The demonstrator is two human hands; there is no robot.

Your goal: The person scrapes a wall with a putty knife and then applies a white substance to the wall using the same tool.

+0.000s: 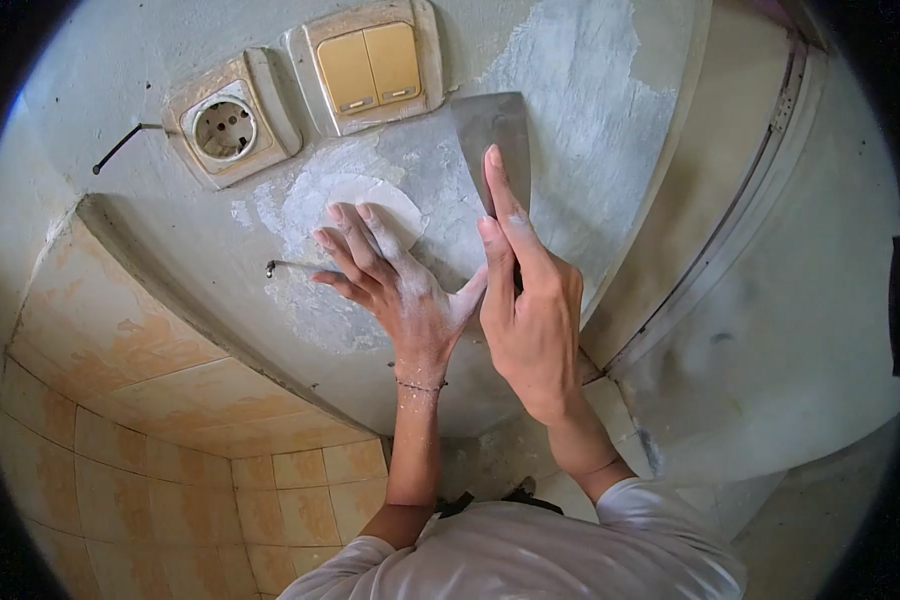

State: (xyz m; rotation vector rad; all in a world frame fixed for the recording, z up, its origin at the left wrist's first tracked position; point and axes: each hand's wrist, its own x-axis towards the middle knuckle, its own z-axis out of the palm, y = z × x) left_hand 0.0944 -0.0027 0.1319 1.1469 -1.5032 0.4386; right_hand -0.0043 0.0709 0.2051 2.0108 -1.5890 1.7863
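My right hand is closed round a putty knife with a wide grey metal blade. Its index finger lies stretched along the blade, which is against the wall below the light switch. My left hand is open, fingers spread, dusted with white powder. Its fingertips rest over the lower edge of a round white patch on the wall; whether this is a loose disc or filler I cannot tell. Rough pale plaster surrounds the left hand.
Above the hands are a yellowed double light switch and a round power socket. A dark nail and a small metal hook stick out of the wall. Orange-patterned tiles form a ledge at left; a door frame stands at right.
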